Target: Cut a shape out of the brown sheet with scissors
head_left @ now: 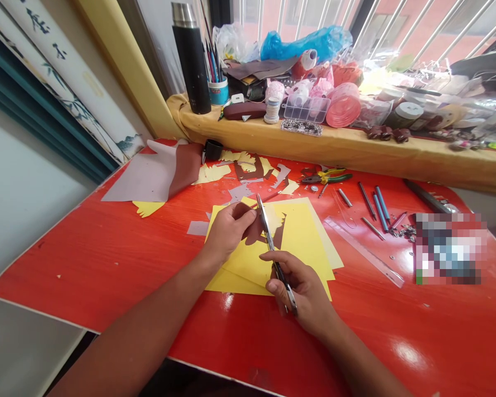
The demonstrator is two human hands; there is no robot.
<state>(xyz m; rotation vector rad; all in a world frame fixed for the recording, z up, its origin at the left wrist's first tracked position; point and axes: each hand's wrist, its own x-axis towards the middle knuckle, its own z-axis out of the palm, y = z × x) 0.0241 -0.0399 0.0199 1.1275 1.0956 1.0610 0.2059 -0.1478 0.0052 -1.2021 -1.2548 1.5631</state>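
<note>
1. A dark brown cut-out piece (pixel 252 231) is held just above the centre of the frame, over a stack of yellow card sheets (pixel 297 242), and part of it is hidden by the left hand (pixel 227 231).
2. The left hand's fingers (pixel 242 215) are closed on the piece's left end, so it is pinched firmly.
3. A pair of long-bladed scissors (pixel 275 248) is gripped by the right hand (pixel 301 289), whose fingers (pixel 291 273) are curled closed around the lower part of the tool.
4. The scissors' long axis runs steeply from lower right to upper left, with the steel tips pointing up and away from the viewer. The blades cross the brown piece and lie against it.
5. The red surface (pixel 66 275) carries the work. Brown and yellow offcuts (pixel 248 168) are scattered above the hands, and a grey-backed brown sheet (pixel 157 173) lies at upper left.
6. To the right, green-and-yellow pliers (pixel 326 176), steel punches (pixel 372 204) and a clear ruler (pixel 364 251) are laid out. A blurred object (pixel 450 248) at the right edge cannot be identified.
7. Along the top, a yellow-draped windowsill (pixel 314 138) is crowded with a black flask (pixel 192 58), a brush cup (pixel 218 91) and a plastic compartment box (pixel 306 108).
</note>
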